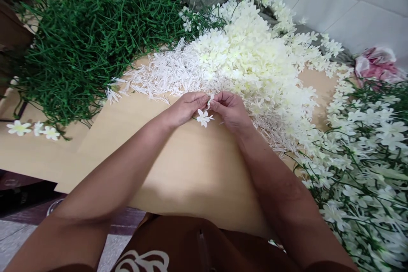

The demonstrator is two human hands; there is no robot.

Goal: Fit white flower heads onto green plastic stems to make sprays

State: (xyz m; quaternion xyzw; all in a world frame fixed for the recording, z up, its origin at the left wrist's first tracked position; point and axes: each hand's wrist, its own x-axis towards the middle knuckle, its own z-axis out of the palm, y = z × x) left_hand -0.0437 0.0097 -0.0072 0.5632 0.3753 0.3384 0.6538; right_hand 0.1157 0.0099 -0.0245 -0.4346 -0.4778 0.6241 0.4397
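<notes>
My left hand (186,108) and my right hand (232,110) meet over the board, fingertips pinched together. Between them is a small white artificial flower (210,101), gripped from both sides and partly covered by my fingers. Just below hangs an open white blossom (204,118), close to my left fingertips; a thin dark stem end shows beside it. How the two are joined cannot be made out. Right behind my hands lies a heap of thin white stamens (178,70), running into a large pile of cream-white flower heads (255,51).
Green plastic stems (102,34) are heaped at the back left. Finished-looking white flowers on green stems (366,170) crowd the right side. Several loose blossoms (19,128) lie at the left. Brown board (178,170) covers the work surface; a pink-and-white plastic bag (379,64) sits by the tiled wall.
</notes>
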